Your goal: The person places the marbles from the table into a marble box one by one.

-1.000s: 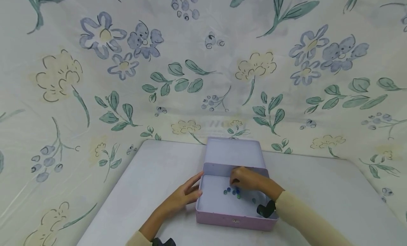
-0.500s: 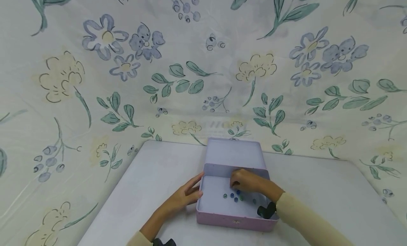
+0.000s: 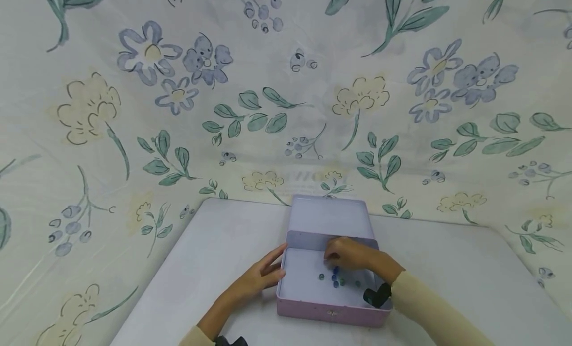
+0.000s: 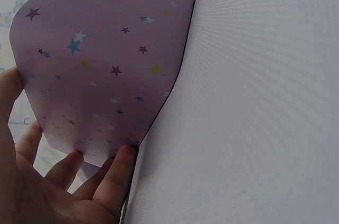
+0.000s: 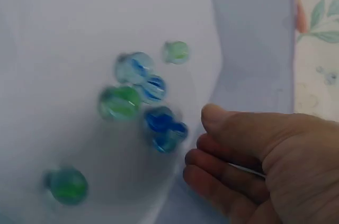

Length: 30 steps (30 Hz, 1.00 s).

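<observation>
An open lilac box [image 3: 328, 310] with its lid [image 3: 330, 217] tipped back stands on the table. My left hand [image 3: 254, 279] rests its spread fingers [image 4: 114, 181] against the box's star-printed left side [image 4: 100, 65]. Inside the box, near its back wall, is my right hand [image 3: 346, 253]. Several glass marbles lie on the box floor: blue ones [image 5: 161, 121], green ones such as one marble [image 5: 121, 102], and a darker green marble [image 5: 69, 186] set apart. In the right wrist view, my thumb and loosely bent fingers are just beside the blue marbles, with nothing visible held.
The white table [image 3: 214, 237] extends on both sides of the box. Behind it hangs a flower-printed sheet [image 3: 263, 152]. A black wrist camera [image 3: 377, 296] on the right wrist overhangs the box's front right corner.
The marbles have rolled about on the box floor, mostly toward the front and into a looser arrangement. Both hands have stayed in nearly the same place.
</observation>
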Motion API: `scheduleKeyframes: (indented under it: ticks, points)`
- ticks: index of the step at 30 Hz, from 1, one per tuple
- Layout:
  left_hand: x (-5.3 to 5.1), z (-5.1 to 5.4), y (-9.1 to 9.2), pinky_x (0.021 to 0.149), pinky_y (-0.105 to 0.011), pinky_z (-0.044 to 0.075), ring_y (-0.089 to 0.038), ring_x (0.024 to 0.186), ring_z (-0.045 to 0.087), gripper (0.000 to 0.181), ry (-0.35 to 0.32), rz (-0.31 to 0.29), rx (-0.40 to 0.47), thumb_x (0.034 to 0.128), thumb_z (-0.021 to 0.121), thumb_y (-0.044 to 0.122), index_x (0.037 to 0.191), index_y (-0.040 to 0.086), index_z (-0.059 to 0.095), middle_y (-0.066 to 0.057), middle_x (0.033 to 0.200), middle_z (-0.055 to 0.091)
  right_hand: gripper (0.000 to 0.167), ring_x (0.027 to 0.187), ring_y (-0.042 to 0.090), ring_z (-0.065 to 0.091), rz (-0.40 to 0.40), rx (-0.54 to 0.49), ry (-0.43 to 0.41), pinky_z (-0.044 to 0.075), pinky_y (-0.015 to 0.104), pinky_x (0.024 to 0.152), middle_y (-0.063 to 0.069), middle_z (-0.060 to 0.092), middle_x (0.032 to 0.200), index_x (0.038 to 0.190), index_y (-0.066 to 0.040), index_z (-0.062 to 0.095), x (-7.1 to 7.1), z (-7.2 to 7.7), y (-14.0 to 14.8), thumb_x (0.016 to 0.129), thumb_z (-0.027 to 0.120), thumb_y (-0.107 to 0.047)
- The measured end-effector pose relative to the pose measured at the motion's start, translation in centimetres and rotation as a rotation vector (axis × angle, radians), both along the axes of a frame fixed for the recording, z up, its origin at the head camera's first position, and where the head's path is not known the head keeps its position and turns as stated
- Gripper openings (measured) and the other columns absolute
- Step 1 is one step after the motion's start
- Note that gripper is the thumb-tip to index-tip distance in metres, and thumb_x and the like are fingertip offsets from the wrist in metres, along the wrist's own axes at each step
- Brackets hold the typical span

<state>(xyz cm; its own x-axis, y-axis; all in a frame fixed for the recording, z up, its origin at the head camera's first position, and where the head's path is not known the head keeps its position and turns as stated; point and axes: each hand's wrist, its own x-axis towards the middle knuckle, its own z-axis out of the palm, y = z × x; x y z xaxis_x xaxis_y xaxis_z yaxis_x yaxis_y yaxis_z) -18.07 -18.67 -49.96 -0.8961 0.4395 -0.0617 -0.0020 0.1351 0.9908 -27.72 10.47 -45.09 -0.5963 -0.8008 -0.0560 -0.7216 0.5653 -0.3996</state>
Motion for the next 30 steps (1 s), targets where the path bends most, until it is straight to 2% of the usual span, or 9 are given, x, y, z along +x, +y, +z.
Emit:
scheduleKeyframes:
  ticks: [8, 12, 17, 22, 30]
  points:
    - [-0.2, 0.0, 0.0, 0.112, -0.056, 0.043, -0.051, 0.149, 0.02, 0.067, -0.001, 0.0, 0.0, 0.1036, 0.054, 0.026, 0.161, 0.03, 0.02, -0.01, 0.17, 0.006, 0.015, 0.087, 0.005, 0.067, 0.014, -0.055, 0.0, 0.057, 0.016, 0.079, 0.002, 0.075, 0.097, 0.105, -0.005, 0.076, -0.2, 2.0, 1.2, 0.091, 0.072, -0.009]
    - [-0.2, -0.1, 0.1, 0.112, -0.056, 0.043, -0.051, 0.149, 0.02, 0.067, 0.005, -0.006, 0.004, 0.1034, 0.055, 0.026, 0.16, 0.031, 0.02, -0.009, 0.17, 0.006, 0.017, 0.086, 0.005, 0.067, 0.027, -0.097, 0.0, 0.058, 0.016, 0.077, 0.001, 0.074, 0.097, 0.106, -0.004, 0.076, 0.3, 3.4, 2.5, 0.091, 0.072, -0.009]
    - [-0.2, -0.3, 0.1, 0.112, -0.056, 0.042, -0.05, 0.15, 0.019, 0.066, 0.001, -0.007, 0.008, 0.1034, 0.054, 0.026, 0.16, 0.033, 0.021, -0.008, 0.17, 0.007, 0.017, 0.088, 0.006, 0.068, -0.007, -0.098, 0.013, 0.058, 0.017, 0.077, -0.002, 0.073, 0.097, 0.107, -0.007, 0.076, 1.2, 4.9, 4.5, 0.092, 0.071, -0.011]
    - [-0.2, -0.3, 0.0, 0.112, -0.057, 0.042, -0.051, 0.15, 0.019, 0.067, -0.001, -0.003, 0.006, 0.1033, 0.054, 0.024, 0.16, 0.03, 0.02, -0.009, 0.17, 0.007, 0.017, 0.092, 0.01, 0.07, -0.022, -0.109, 0.041, 0.059, 0.019, 0.079, -0.001, 0.073, 0.098, 0.108, -0.008, 0.076, 2.0, 5.7, 6.4, 0.092, 0.071, -0.011]
    - [-0.1, -0.2, 0.0, 0.112, -0.058, 0.042, -0.051, 0.15, 0.018, 0.067, 0.0, -0.01, 0.012, 0.1035, 0.054, 0.024, 0.161, 0.028, 0.019, -0.01, 0.17, 0.005, 0.017, 0.088, 0.003, 0.066, -0.053, -0.138, 0.078, 0.059, 0.019, 0.075, -0.002, 0.074, 0.097, 0.106, -0.01, 0.076, 3.1, 5.9, 9.4, 0.09, 0.072, -0.006]
